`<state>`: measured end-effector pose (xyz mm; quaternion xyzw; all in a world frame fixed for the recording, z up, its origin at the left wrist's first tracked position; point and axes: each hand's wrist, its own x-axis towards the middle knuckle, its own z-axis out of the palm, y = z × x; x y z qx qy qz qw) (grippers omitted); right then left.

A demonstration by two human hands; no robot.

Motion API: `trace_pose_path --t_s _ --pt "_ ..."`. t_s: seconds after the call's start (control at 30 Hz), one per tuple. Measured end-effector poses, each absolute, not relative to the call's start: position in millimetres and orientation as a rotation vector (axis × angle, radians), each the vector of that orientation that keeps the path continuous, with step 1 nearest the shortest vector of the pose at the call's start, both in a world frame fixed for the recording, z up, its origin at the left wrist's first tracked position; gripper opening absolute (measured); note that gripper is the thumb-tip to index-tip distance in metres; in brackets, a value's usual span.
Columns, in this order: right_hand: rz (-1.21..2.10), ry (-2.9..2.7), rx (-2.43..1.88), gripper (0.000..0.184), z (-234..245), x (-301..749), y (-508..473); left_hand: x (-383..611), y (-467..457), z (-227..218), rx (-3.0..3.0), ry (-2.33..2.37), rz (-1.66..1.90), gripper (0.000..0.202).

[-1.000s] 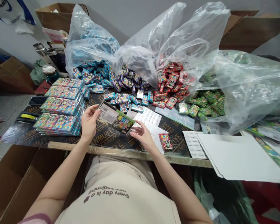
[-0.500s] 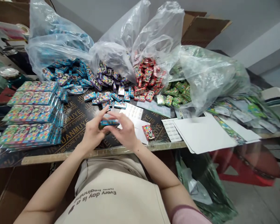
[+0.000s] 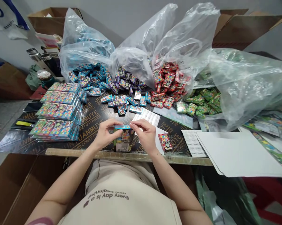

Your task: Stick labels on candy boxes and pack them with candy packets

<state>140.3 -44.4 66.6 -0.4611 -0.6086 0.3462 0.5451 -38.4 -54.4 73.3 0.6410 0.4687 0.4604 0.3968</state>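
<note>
Over the near part of the table, my left hand (image 3: 108,131) pinches the left end of a small blue-edged pack (image 3: 122,127). My right hand (image 3: 144,132) grips its right end between thumb and fingers. Below the blue edge hangs a dark printed face with a pale barcode patch. A red printed box (image 3: 165,142) lies on white paper just right of my right hand. Beyond my hands are loose blue boxes (image 3: 135,109) and a sheet of white labels (image 3: 148,117). My palms hide part of the pack.
Stacked printed packs (image 3: 53,128) stand at the left. Clear plastic bags at the back spill blue boxes (image 3: 96,73), purple boxes (image 3: 124,83), red boxes (image 3: 169,79) and green boxes (image 3: 205,98). White cards (image 3: 241,153) overhang the front edge at right, beside another label sheet (image 3: 193,143).
The view has swung left, so the scene sits further right. The pack has turned in my hands; its barcoded face now shows. Both hands still hold it.
</note>
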Motion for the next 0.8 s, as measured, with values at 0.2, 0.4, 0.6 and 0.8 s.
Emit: trace_pose_path --t_s 0.2,0.4,0.6,0.8 --pt "0.655 -1.605 -1.042 0.013 69.8 145.0 -44.8 -46.4 -50.9 81.3 1.465 1.176 1.107 0.017" --pt "0.406 -1.846 -0.867 0.009 69.6 153.9 -45.8 -53.9 -54.1 94.0 2.089 1.116 1.086 0.011" --pt "0.355 -1.904 -0.687 0.017 56.3 159.9 -61.6 -67.5 -59.0 91.2 2.498 0.907 1.071 0.015" --pt "0.413 -1.878 -0.911 0.027 40.2 194.0 -62.0 -68.8 -66.1 82.4 2.547 0.862 1.101 0.019"
